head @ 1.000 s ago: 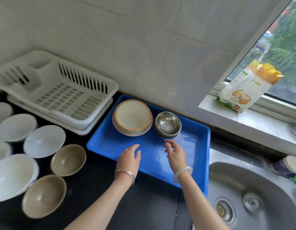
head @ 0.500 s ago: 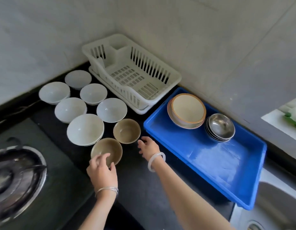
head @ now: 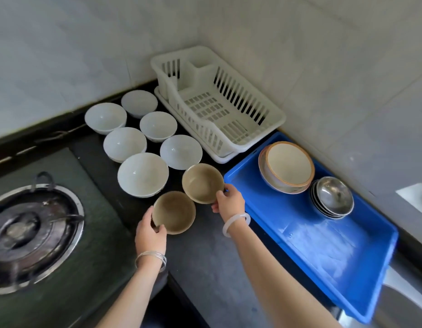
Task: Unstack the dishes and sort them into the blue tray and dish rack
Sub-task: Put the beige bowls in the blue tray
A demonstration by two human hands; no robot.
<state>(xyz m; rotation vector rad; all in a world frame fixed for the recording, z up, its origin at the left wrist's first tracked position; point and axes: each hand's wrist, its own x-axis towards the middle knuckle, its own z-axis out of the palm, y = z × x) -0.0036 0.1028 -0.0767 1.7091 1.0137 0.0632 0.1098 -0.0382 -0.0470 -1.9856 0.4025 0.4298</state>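
The dark bench (head: 205,268) carries a blue tray (head: 323,252), long axis running from 10 to 4 o'clock, with a white dish rack (head: 219,100) at its 11 o'clock. Six white bowls (head: 143,174) stand mouth-up. Left hand (head: 149,235) fingers pinch the nearer brown bowl (head: 174,213) by its rim; right hand (head: 228,202) fingers clasp the farther brown bowl (head: 202,183), both upright.

The round black gas burner (head: 27,233) is cut by the left edge. The grey metal sink (head: 404,301) shows only a blurred corner, bottom right.
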